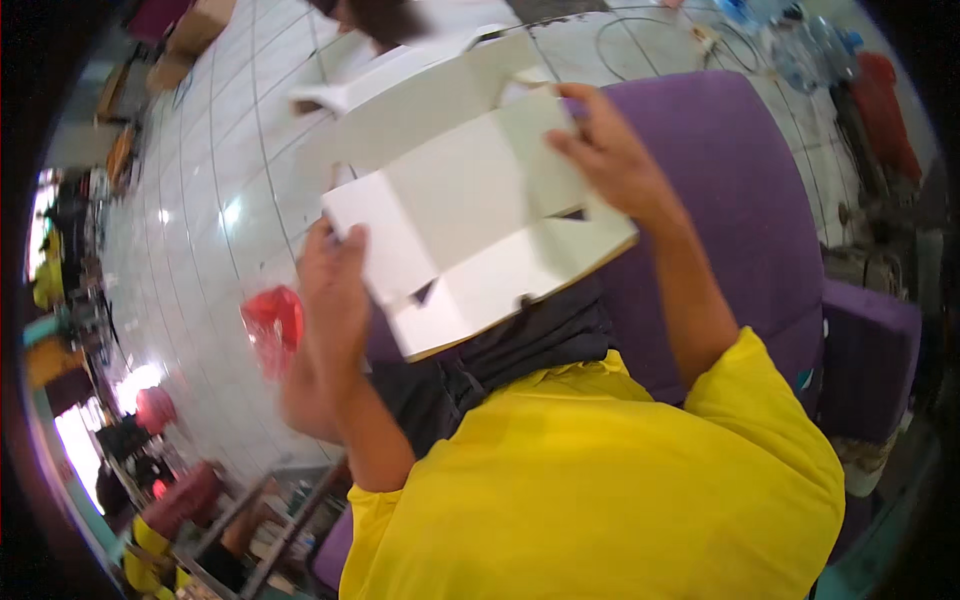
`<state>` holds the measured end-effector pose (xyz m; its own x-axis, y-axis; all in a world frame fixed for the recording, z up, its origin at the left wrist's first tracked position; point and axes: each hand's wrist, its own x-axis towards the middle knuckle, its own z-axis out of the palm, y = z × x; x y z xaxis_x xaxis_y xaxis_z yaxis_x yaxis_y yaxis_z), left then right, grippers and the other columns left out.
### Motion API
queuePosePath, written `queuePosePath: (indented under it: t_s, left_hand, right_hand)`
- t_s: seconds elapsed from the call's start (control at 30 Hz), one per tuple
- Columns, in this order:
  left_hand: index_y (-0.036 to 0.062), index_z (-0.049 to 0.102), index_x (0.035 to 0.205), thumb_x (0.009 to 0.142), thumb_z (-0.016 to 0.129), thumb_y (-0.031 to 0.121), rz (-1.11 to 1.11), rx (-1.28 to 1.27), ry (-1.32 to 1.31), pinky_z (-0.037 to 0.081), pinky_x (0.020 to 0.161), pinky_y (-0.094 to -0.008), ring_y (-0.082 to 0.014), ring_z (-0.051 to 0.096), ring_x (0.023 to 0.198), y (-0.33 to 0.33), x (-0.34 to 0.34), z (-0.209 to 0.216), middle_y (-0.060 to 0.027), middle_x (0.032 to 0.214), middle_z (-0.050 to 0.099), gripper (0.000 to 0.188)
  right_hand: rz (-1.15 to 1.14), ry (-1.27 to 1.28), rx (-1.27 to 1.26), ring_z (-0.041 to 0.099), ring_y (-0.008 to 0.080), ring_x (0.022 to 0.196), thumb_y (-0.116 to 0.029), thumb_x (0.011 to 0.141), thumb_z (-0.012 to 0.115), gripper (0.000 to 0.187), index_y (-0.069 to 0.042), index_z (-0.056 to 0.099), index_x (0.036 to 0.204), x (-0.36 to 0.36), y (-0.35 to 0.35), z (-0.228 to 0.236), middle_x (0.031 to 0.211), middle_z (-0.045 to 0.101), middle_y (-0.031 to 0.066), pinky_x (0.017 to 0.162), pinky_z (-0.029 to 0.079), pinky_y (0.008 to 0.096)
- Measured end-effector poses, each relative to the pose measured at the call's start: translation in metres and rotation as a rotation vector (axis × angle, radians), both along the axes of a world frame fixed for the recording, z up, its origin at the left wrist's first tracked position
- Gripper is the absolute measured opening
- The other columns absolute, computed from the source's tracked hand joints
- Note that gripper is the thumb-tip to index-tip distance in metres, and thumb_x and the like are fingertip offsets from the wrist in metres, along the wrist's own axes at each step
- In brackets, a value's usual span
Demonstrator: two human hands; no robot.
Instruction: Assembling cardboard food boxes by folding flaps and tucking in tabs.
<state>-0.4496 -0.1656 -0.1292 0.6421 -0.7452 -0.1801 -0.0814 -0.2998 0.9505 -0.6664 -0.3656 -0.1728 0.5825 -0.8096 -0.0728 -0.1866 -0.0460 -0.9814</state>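
Note:
A partly folded white cardboard box (470, 190) is held up over my lap, its pale inside facing me. Flaps stand out at its far edge, and small dark gaps show at the corners of the near panel. My left hand (335, 280) grips the left side panel, with the thumb on the inner face and the fingers mostly hidden behind. At the far right corner, my right hand (610, 155) is closed on the right side panel, thumb over the edge.
Purple cushioned seating (720, 180) lies under and right of me. A red plastic bag (272, 330) rests on the tiled floor (210, 270) at left. Clear plastic bottles (815, 52) and a red sack (885, 115) stand far right. A metal frame (285, 530) is at lower left.

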Motion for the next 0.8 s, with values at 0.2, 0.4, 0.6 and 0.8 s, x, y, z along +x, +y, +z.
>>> queuePosePath:
  t_s: [0.2, 0.4, 0.6, 0.8]
  left_hand:
    - [-0.0034, 0.047, 0.122, 0.096, 0.053, 0.013, -0.419, -0.043, 0.318, 0.048, 0.076, -0.0264, -0.0152, 0.062, 0.088, -0.14, -0.128, -0.091, -0.0114, 0.098, 0.066, 0.031]
    - [-0.011, 0.028, 0.138, 0.091, 0.054, 0.014, -0.488, 0.068, -0.033, 0.036, 0.103, -0.0399, -0.0383, 0.049, 0.121, -0.131, -0.206, -0.199, -0.031, 0.131, 0.046, 0.06]
    - [-0.0166, 0.005, 0.143, 0.093, 0.054, 0.022, -0.606, 0.168, -0.169, 0.017, 0.116, -0.0411, -0.0445, 0.019, 0.141, -0.111, -0.223, -0.176, -0.037, 0.149, 0.015, 0.08]
    - [-0.015, 0.001, 0.144, 0.094, 0.056, 0.026, -0.599, 0.189, -0.348, 0.011, 0.117, -0.0419, -0.0437, 0.007, 0.144, -0.103, -0.233, -0.178, -0.0363, 0.152, 0.002, 0.085]
  right_hand:
    - [-0.442, 0.546, -0.078, 0.059, 0.0324, 0.107, -0.016, 0.089, 0.063, 0.04, -0.001, 0.051, 0.125, -0.171, -0.051, -0.042, 0.12, 0.058, 0.0193, 0.094, 0.046, 0.0386]
    - [-0.511, 0.845, -0.184, 0.043, 0.0408, 0.126, -0.031, 0.087, 0.064, 0.07, 0.007, 0.036, 0.138, -0.213, -0.02, -0.136, 0.137, 0.041, 0.0277, 0.105, 0.036, 0.0455]
    - [-0.522, 0.978, -0.174, 0.034, 0.0405, 0.134, -0.03, 0.088, 0.063, 0.076, 0.008, 0.026, 0.143, -0.199, 0.002, -0.117, 0.145, 0.033, 0.0275, 0.111, 0.03, 0.0454]
    - [-0.504, 1.082, -0.335, 0.032, 0.0399, 0.136, -0.027, 0.088, 0.063, 0.073, 0.005, 0.028, 0.143, -0.191, 0.011, -0.106, 0.147, 0.031, 0.0257, 0.111, 0.029, 0.0492]
